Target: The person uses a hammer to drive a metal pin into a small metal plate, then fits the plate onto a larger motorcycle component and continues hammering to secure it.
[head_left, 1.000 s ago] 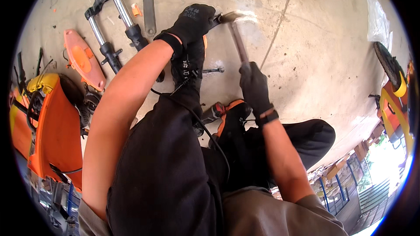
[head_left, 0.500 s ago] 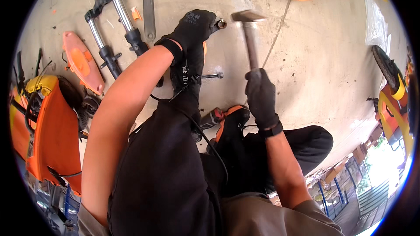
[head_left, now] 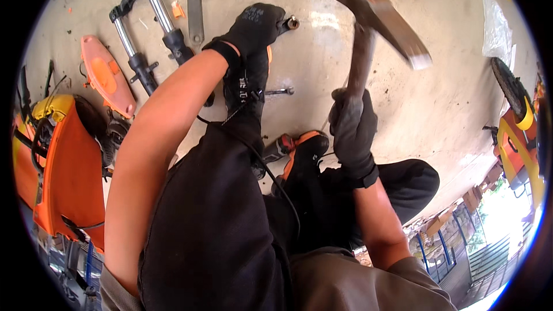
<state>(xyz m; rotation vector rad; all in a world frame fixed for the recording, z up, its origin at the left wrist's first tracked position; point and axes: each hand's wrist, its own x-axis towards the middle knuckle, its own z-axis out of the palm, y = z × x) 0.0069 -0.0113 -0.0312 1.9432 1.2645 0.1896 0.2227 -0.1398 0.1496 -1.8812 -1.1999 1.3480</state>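
Well, my left hand is clenching the metal part above the floor, my right hand is gripping the raised hammer; holding the part steady seems wise.

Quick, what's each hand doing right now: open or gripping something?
Left hand: closed, holding a dark part with a round end.
Right hand: closed, holding a hammer by its handle.
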